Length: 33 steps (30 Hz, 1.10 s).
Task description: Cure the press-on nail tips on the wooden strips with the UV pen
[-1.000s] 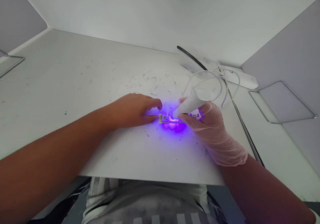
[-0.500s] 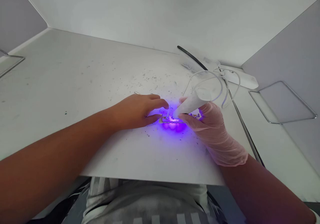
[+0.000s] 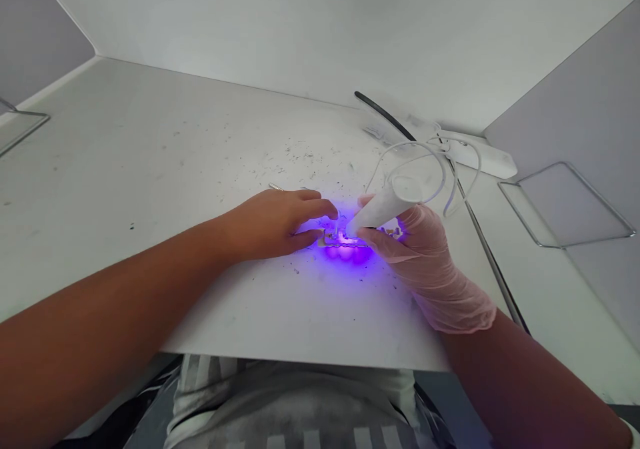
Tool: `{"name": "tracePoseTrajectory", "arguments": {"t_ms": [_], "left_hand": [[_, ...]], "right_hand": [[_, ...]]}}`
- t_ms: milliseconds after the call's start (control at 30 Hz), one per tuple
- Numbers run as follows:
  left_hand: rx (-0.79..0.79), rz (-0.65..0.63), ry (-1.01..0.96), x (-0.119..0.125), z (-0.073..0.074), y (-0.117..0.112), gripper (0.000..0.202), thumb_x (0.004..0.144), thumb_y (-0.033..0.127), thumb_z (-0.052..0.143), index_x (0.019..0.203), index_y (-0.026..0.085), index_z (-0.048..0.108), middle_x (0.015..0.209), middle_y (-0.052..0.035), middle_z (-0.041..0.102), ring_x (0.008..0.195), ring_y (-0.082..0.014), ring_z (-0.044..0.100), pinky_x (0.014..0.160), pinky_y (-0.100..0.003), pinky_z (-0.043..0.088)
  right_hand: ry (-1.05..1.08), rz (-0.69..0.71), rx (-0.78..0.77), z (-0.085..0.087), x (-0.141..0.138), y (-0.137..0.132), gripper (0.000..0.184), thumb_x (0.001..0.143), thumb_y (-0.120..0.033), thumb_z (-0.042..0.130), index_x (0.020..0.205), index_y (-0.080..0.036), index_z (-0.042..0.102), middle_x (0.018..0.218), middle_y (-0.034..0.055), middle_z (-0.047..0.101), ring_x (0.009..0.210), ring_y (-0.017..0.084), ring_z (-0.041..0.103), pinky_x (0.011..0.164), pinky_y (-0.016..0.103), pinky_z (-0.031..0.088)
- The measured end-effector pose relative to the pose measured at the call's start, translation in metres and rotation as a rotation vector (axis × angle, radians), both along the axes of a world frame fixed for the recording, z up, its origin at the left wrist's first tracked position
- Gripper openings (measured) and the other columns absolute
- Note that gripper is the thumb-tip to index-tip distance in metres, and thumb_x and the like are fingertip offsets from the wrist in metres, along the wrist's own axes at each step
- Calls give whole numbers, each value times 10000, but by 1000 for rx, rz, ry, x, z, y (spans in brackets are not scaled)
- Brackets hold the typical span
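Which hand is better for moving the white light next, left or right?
Probably the right hand: it's wrapped around the white light. The left hand isn't on the light; its fingertips are by the glowing piece's left end.

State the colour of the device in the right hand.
White; the device in the right hand shows best in the head view.

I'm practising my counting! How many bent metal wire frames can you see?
2. The left wire frame is partly cut off by the picture's edge; the right wire frame is well to the right of the white handheld light. More could be out of view.
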<state>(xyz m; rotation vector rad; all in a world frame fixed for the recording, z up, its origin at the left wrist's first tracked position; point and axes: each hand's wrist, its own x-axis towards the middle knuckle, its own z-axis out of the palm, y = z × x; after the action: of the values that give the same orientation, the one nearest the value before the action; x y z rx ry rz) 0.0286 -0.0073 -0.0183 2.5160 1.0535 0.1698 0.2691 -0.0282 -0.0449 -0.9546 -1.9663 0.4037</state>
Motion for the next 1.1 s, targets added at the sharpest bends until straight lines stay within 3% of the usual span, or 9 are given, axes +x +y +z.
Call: {"name": "tracePoseTrajectory", "arguments": {"t_ms": [467,833,1100], "left_hand": [[-6,-2,-3,1,1,0,319,957,375,491,1237,279,610,1103,-25,687,809,-142,620,731,-294,403],[-12,0,-16,1,-1,0,292,948,365,502,1202,281,617,1072,-11,682,786,-133,608,729,-299,397],[-23,15,-2,1,0,-1,288,942,373,498,1179,270,624,1066,-18,682,774,-133,599,727,-304,397]], "right_hand": [[10,3,0,-1,-1,0,129,843,-365,702,934,-275,682,726,-21,648,740,184,643,724,376,522],[24,36,27,0,-2,1,80,834,-283,705,908,-277,675,684,-39,622,684,165,622,679,342,504],[15,14,18,-1,-1,0,93,837,-309,705,919,-279,675,705,-31,632,738,182,639,706,358,510]]}}
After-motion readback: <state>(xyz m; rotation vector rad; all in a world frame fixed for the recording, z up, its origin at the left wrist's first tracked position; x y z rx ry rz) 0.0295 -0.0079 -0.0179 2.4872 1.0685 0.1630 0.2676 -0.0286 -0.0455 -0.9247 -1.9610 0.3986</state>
